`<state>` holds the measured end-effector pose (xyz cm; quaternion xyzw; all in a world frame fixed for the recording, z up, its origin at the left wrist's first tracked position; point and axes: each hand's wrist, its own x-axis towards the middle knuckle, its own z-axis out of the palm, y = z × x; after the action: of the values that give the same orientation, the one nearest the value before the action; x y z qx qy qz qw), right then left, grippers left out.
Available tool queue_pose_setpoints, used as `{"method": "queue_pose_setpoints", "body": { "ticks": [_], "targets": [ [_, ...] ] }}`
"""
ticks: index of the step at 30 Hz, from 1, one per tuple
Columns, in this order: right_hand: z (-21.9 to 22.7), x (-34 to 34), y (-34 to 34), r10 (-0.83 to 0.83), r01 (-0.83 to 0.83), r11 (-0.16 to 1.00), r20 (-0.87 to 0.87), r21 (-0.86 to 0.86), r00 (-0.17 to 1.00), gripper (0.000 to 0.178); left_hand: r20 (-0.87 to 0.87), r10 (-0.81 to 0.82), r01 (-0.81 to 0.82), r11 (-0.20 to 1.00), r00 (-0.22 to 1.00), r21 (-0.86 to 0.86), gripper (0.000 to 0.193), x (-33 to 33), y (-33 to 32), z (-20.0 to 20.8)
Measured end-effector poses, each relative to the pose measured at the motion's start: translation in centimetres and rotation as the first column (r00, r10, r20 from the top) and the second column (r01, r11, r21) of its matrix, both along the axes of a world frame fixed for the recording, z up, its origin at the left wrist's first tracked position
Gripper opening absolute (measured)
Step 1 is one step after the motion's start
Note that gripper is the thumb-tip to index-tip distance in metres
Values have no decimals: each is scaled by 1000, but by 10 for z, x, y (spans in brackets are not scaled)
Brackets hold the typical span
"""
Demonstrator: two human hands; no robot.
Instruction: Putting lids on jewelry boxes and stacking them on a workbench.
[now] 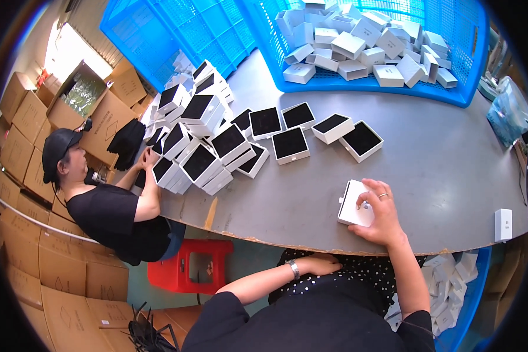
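Observation:
My right hand (380, 212) rests on a small white box (352, 203) near the front edge of the grey table (440, 170), fingers curled over its top and a ring on one finger. My left hand (321, 265) lies below the table edge on my lap, fingers flat, holding nothing; a watch sits on its wrist. Beyond my right hand stand open white boxes with black inserts (290, 144), and a larger pile of them (199, 146) spreads to the left.
A blue crate (463, 88) of closed white boxes sits at the far side, another blue crate (158, 29) beside it. A co-worker in black (114, 205) sits at left, hands on the pile. Cardboard cartons (41, 252), a red stool (188, 270), a small white box (503, 224).

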<state>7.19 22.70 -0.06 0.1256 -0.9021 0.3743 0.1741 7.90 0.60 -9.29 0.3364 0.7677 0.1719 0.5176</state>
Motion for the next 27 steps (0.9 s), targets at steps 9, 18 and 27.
{"method": "queue_pose_setpoints", "body": {
  "ticks": [9,18,27],
  "targets": [
    [1,-3,-3,45,-45,999,2,-2,999,51,-62,-14,12,1000,998,-26,54,0,-4,-20],
    [4,-2,-6,0,0,999,-4,34,1000,54,320,725,-757,653,610,-35,45,16,17,-34],
    [6,-2,-13,48,-48,995,-7,87,999,52,235,842,-873,483,485,70,43,19,36,-90]
  ]
}}
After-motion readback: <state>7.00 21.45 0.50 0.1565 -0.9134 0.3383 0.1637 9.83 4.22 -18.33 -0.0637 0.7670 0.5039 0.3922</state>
